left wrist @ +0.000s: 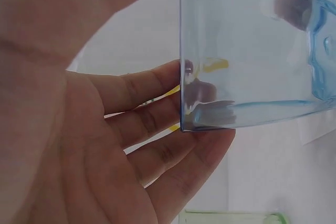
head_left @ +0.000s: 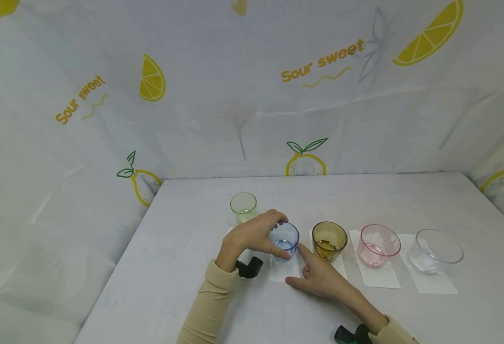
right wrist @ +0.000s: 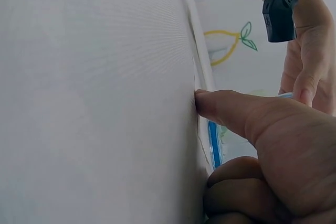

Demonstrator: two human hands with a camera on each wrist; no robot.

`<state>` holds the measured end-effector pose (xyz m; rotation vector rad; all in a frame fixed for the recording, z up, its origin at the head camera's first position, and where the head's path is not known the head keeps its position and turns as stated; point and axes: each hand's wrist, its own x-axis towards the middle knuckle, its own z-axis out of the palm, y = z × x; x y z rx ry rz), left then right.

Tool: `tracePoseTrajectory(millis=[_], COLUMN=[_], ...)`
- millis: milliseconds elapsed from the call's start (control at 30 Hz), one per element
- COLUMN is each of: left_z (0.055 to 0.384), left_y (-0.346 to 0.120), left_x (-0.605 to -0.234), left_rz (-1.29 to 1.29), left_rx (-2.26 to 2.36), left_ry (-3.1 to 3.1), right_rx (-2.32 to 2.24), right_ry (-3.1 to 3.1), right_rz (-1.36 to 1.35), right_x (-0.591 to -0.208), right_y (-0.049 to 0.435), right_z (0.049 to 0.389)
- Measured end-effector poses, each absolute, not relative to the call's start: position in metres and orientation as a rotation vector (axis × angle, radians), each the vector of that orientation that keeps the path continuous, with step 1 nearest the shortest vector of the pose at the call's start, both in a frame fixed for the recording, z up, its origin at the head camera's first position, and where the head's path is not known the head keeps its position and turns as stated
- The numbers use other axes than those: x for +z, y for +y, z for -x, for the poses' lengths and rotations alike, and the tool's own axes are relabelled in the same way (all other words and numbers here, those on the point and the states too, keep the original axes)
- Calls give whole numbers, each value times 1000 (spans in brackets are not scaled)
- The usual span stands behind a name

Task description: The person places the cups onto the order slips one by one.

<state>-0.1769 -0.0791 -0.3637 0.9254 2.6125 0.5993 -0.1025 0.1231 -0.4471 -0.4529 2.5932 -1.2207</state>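
My left hand grips a clear blue glass near its rim, thumb on the near side and fingers on the far side. In the left wrist view, the fingers curve against the wall of the blue glass. The glass is over a white paper sheet. My right hand is low beside it, index finger stretched toward the glass and thumb at the sheet's near edge. In the right wrist view, the thumb of the right hand meets the white surface, and the other fingers are bent.
A green glass stands behind my left hand. To the right, an amber glass, a pink glass and a colourless glass stand in a row on paper sheets. A lemon-printed cloth hangs behind the white table.
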Motion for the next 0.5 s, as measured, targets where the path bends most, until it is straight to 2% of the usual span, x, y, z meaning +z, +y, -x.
tracePoseTrajectory(millis=[500], left_z=[179], left_y=[-92], left_x=[-358], left_rz=[-949], left_rx=[718], left_ry=[2624], right_rx=[-1209], right_ry=[2682], right_rz=[310], right_x=[-432], right_y=[123], right_z=[94])
